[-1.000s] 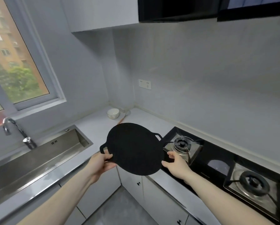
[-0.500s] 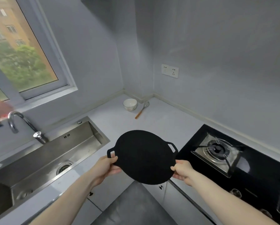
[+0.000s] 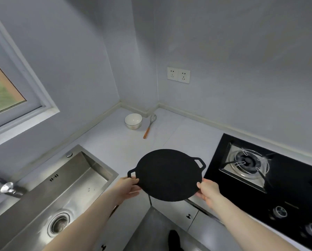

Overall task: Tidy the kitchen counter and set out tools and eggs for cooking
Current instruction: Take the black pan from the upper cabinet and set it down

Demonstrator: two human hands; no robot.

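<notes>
The surface ran in an L round the corner, with the sink sunk in at eight o'clock and the black hob at three o'clock, and you held the griddle pan in the air over the surface's front corner, between the two. It looked like a flat, round, dark plate with a small loop handle at each side, and I judged it stiff and fairly heavy for its thinness, probably cast metal, with a matt face that should not have slid much in a dry grip. Your left hand gripped the rim at the pan's eight o'clock, just below the left loop handle, fingers curled under and thumb on top. Your right hand pinched the rim at four o'clock, well below the right loop handle, which stood free. A rim pinch on a heavy plate tends to tire and tip, so the two loops were likely the safer hold. Far off at twelve o'clock a white bowl sat in the corner, with a whisk lying just beside it, wooden handle pointing toward you; both appeared light, the bowl breakable. No eggs showed.
</notes>
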